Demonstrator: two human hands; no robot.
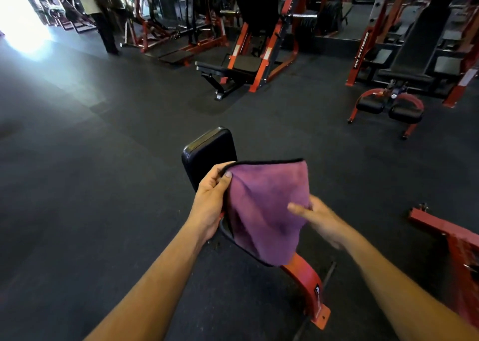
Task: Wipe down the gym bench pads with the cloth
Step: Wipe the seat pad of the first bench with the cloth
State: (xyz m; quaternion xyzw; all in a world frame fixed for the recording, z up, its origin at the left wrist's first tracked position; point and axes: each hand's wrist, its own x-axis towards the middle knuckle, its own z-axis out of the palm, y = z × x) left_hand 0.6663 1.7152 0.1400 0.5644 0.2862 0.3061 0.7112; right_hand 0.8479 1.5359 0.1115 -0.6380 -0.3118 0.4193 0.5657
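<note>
A purple cloth (264, 206) with a dark hem hangs spread out in front of me. My left hand (212, 198) pinches its upper left corner between thumb and fingers. My right hand (317, 219) grips the cloth's right edge lower down. Behind the cloth stands a black bench pad (207, 151), tilted upward, its lower part hidden by the cloth and my left hand. The pad sits on a red steel frame (308, 286) that runs toward me to a floor foot.
Dark rubber flooring surrounds the bench. Another red frame part (451, 239) lies close on the right. Farther off stand a black adjustable bench (220, 72), a red machine with two round pads (388, 106) and racks. A person (99, 14) stands at the back left.
</note>
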